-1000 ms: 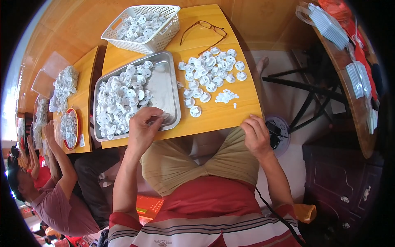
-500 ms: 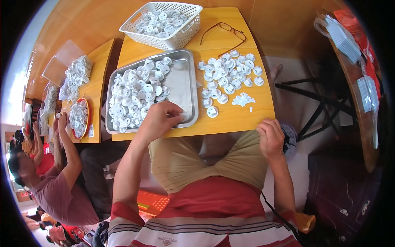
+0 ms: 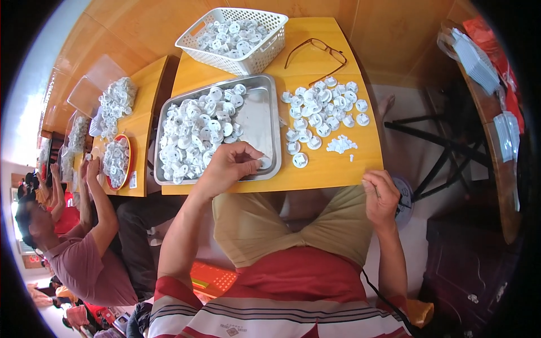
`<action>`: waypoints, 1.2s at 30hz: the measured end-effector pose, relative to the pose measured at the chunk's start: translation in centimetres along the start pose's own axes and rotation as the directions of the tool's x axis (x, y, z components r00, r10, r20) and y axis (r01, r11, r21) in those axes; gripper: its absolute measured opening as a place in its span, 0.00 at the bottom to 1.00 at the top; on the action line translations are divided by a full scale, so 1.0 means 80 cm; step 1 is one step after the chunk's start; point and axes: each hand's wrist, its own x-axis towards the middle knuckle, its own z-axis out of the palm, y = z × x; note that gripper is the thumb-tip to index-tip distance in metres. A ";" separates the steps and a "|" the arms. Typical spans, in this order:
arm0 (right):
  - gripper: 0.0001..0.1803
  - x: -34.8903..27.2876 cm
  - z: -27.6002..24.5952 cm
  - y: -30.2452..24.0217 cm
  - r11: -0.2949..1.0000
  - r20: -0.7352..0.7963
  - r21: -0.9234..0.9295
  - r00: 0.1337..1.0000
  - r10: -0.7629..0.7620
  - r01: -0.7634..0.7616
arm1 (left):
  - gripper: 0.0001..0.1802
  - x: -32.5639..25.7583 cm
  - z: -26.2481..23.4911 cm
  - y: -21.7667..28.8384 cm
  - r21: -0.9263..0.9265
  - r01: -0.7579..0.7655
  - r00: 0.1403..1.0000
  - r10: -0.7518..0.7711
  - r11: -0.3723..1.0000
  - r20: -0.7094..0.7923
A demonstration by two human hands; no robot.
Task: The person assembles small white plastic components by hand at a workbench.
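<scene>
My left hand [image 3: 230,169] is over the near right corner of a steel tray [image 3: 260,135], pinching a round white plastic piece [image 3: 264,163] between thumb and fingertips. Heaped in the left of that tray are many similar white plastic pieces [image 3: 191,135]. At the table's near right edge rests my right hand [image 3: 381,197], its fingers curled closed; whatever they hold, if anything, is hidden. To the right of the tray a group of round white pieces with raised square parts [image 3: 324,104] is spread on the wood. Beside it sits a little pile of tiny white bits [image 3: 341,144].
A white plastic basket [image 3: 248,63] full of white pieces stands behind the tray. Brown-framed eyeglasses [image 3: 318,44] lie at the far right of the table [image 3: 315,177]. On the left a person [image 3: 84,259] works at another table with a red-rimmed bowl [image 3: 131,158].
The whole view has shifted slightly, so everything appears a little farther right and lower. Both hands keep nearly the same places against the tray and table edge.
</scene>
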 end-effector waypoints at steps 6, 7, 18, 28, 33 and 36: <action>0.05 0.006 0.010 -0.011 0.997 0.029 0.064 0.999 0.030 -0.032 | 0.06 -0.013 0.012 0.020 -0.250 0.000 0.998 -0.018 0.968 -0.068; 0.05 0.007 0.014 -0.012 0.994 0.034 0.104 0.999 0.024 -0.027 | 0.07 -0.016 0.015 0.021 -0.361 0.013 0.996 -0.044 0.933 -0.078; 0.11 0.028 0.042 -0.052 0.975 0.046 0.208 0.995 -0.087 0.075 | 0.10 -0.031 0.063 0.024 -0.721 0.043 0.996 -0.089 0.692 -0.027; 0.12 0.046 0.054 -0.084 0.934 0.010 0.161 0.946 -0.325 0.319 | 0.14 -0.037 0.115 0.011 -0.790 0.200 0.976 -0.047 0.579 0.212; 0.15 0.040 0.058 -0.081 0.920 0.015 0.103 0.924 -0.382 0.378 | 0.15 -0.035 0.120 0.008 -0.798 0.190 0.972 0.006 0.572 0.236; 0.16 0.037 0.057 -0.079 0.911 0.027 0.048 0.912 -0.410 0.409 | 0.14 -0.035 0.121 0.004 -0.799 0.186 0.971 0.020 0.571 0.240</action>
